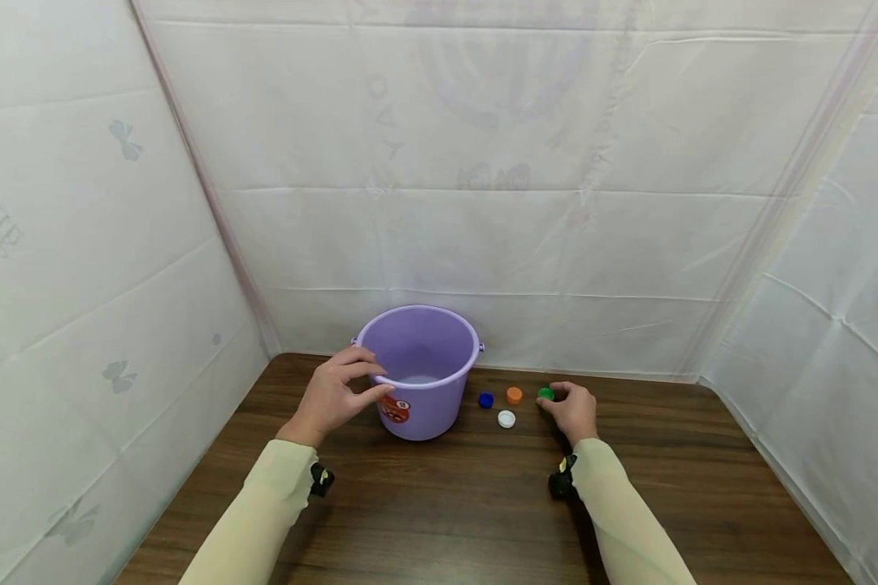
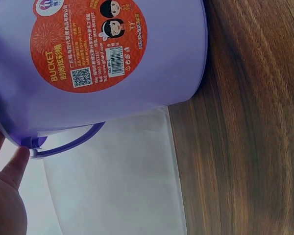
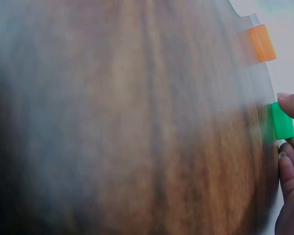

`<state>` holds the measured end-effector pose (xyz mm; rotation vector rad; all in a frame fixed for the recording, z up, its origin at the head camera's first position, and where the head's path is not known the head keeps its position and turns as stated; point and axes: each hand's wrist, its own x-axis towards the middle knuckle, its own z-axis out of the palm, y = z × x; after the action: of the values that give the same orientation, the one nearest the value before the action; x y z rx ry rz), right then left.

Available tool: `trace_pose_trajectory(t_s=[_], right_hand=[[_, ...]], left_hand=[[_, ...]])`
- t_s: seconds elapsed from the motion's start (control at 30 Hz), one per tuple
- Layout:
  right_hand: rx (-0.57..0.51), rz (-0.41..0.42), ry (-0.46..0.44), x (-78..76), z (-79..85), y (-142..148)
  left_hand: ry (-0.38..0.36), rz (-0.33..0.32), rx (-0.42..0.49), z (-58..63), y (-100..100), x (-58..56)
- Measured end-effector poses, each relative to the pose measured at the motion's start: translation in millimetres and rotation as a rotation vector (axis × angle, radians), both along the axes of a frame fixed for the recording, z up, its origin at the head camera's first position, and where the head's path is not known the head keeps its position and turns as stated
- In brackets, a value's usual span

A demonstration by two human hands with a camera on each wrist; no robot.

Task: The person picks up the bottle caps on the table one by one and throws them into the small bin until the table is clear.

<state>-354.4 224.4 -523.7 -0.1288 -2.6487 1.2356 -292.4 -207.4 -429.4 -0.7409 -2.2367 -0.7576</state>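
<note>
While the left hand (image 1: 331, 396) held the rim of the purple bucket (image 1: 428, 413), the right hand (image 1: 574, 410) was at the green cap (image 1: 546, 393). The left fingers were bent over the rim, with the thumb on the outer side, so that they pinched the bucket's edge between them. The right thumb and fingers pinched the green cap; how the remaining right fingers lay was hard to tell from the head view.

The bucket stood upright on the brown wooden table (image 1: 424, 512), to the left of the caps, and its red label (image 2: 88, 49) and purple handle (image 2: 73, 145) showed in the left wrist view. The green cap was the rightmost of four on the tabletop. Left of it lay the orange cap (image 1: 514, 395), and farther left, near the bucket, the blue cap (image 1: 486, 400). The white cap (image 1: 506, 418) lay a little closer to the person, apart from the others.

Both arms wore pale yellow sleeves (image 1: 252, 512), and a white sheet (image 1: 483, 244) hung behind the table.
</note>
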Motion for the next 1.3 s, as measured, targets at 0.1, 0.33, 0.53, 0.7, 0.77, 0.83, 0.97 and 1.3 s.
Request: trace_pose_trajectory(t_s=[0.1, 0.33, 0.53, 0.7, 0.77, 0.83, 0.97, 1.3], right_hand=[[0.007, -0.001, -0.003, -1.1, -1.0, 0.4], [0.012, -0.002, -0.017, -1.9, -1.2, 0.9], [0.019, -0.007, -0.031, -0.4, 3.1, 0.4], [0.022, -0.012, -0.032, -0.5, 3.2, 2.0], [0.021, -0.012, -0.031, -0.6, 2.3, 2.6], [0.017, -0.012, -0.030, -0.7, 2.0, 3.2], [0.011, -0.016, -0.016, -0.6, 0.8, 4.6], [-0.008, 0.036, 0.058, 3.2, 7.2, 1.8]], left_hand=[[0.001, -0.007, 0.006, 0.0, 0.2, 0.3], [-0.002, -0.006, 0.003, -0.4, 0.0, -0.1], [-0.001, -0.005, 0.003, -0.1, 0.5, -1.3], [0.020, -0.013, 0.013, -0.1, 1.9, -2.0], [0.024, -0.016, 0.014, -0.4, 1.9, -2.3], [0.028, -0.018, 0.015, -0.9, 2.0, -2.6], [0.028, -0.020, 0.015, -1.4, 1.8, -2.7], [0.036, -0.034, 0.013, -1.6, 1.4, -2.9]])
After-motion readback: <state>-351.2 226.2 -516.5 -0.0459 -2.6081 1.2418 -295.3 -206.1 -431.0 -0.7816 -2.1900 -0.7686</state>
